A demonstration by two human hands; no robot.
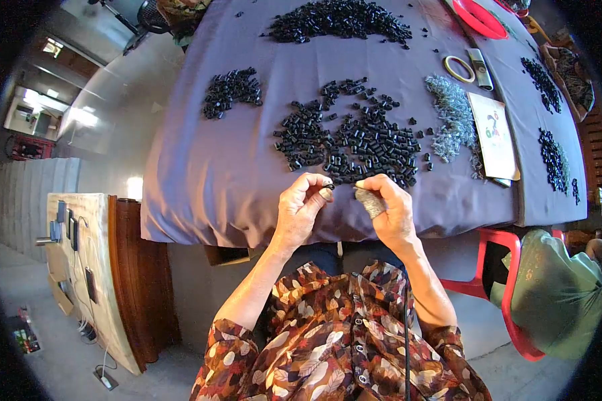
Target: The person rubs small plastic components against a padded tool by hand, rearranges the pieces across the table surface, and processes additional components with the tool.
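Observation:
My left hand (pixel 302 208) is closed in a pinch near the front edge of the cloth-covered table (pixel 211 180). Between its thumb and fingertips is a small black part (pixel 329 186). A short gap to the right, my right hand (pixel 391 212) also pinches, with grey wrapping (pixel 370 202) around a digit. Whatever its fingertips hold is too small to make out. Just beyond both hands lies a loose pile of small black cylindrical parts (pixel 374 144). A smaller cluster of black parts (pixel 231 92) is to the left of it.
A big heap of black parts (pixel 344 20) lies at the far side. To the right are tangled silvery scraps (pixel 448 110), a printed sheet (pixel 493 134), a ring (pixel 459 69) and a red basin (pixel 478 17). Another person (pixel 555 287) sits on a red chair (pixel 512 294).

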